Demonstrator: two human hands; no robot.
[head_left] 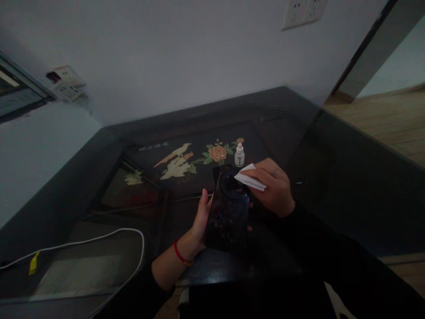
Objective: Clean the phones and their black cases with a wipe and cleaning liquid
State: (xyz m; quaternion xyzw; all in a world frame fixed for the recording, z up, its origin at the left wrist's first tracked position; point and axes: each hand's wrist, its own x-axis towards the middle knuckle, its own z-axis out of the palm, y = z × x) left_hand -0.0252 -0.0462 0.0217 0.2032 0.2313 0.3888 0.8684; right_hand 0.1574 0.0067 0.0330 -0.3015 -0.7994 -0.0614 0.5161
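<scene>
My left hand (200,217) grips a dark phone (228,212) by its left edge, back side up, above the near edge of a dark glass-topped table (332,177). A red string circles that wrist. My right hand (274,188) pinches a folded white tissue (249,179) and presses it on the round camera area at the phone's top. A small white spray bottle (239,154) stands upright on the table just beyond the phone.
A white cable (99,239) with a yellow tag loops across the table's left side. Bird and flower inlay (186,161) shows under the glass. Wall sockets (66,82) sit at the left, more at the top right. Wooden floor (392,119) lies to the right.
</scene>
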